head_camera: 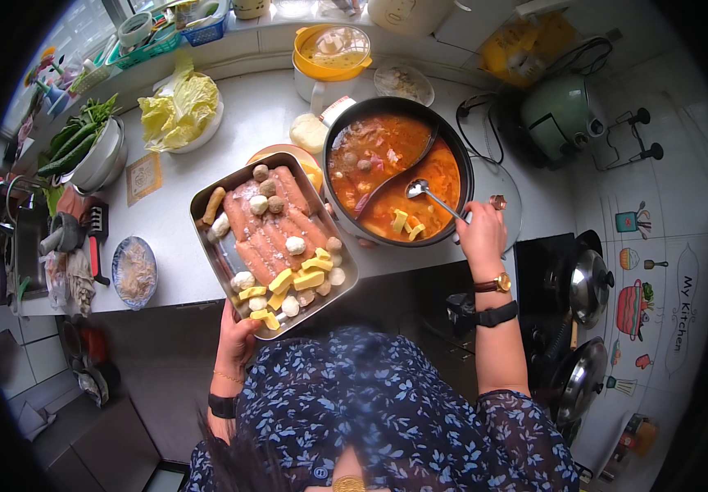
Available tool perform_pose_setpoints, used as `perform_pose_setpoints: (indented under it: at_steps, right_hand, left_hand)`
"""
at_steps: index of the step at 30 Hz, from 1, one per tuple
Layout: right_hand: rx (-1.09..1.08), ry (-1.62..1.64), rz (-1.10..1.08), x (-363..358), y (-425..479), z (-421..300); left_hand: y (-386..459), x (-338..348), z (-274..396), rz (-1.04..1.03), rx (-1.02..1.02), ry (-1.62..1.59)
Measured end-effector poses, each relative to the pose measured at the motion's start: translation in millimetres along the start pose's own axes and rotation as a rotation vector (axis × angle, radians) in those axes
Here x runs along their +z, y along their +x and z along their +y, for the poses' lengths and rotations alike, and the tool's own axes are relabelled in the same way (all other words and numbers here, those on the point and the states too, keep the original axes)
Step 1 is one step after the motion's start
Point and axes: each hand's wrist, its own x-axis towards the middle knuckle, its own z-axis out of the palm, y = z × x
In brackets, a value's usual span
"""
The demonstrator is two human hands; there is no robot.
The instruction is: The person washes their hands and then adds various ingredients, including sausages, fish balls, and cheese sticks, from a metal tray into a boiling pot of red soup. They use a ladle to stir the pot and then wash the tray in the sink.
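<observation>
My left hand [238, 335] grips the near corner of a rectangular metal tray [203, 237]. On the tray lie frosted pink sausages [268, 230], several brown and white balls, and yellow pieces [308, 280] gathered at its near side. In my right hand [483, 230] is the handle of a metal ladle [418, 189], its bowl resting at the surface of the orange-red broth. That broth fills a round divided hot pot [469, 178] with a curved partition [385, 184]. Meatballs float in the far compartment; yellow pieces [404, 224] float in the near one, beside the ladle.
Behind the pot stands a yellow strainer basket [305, 52] with a clear lid. Cabbage leaves [176, 111] and a bowl of cucumbers [71, 147] are on the left. A glass lid [507, 190] lies right of the pot, near a stove [541, 277]. A patterned bowl [115, 270] sits near the counter edge.
</observation>
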Motion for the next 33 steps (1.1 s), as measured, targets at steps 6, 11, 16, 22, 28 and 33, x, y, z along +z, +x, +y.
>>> perform_pose_setpoints:
  at_steps: [6,11,16,22,28,33]
  right_hand:
    - [0.087,0.1,-0.298,-6,-20,45]
    - [0.129,0.037,-0.253,-17,-22,51]
    - [0.138,0.006,-0.297,-28,-26,59]
    - [0.131,0.16,-0.369,-34,-19,34]
    - [0.11,0.211,-0.146,-5,-32,31]
    - [0.048,0.309,-0.145,15,-43,42]
  left_hand:
    - [0,-10,-3,0.037,0.006,0.0]
    - [-2,-9,0,0.061,0.001,0.016]
    - [-2,-2,2,0.041,0.003,0.013]
    - [-2,0,4,0.01,0.007,0.04]
    - [-2,-6,4,-0.043,0.007,0.023]
    - [-3,7,13,-0.08,-0.014,-0.011]
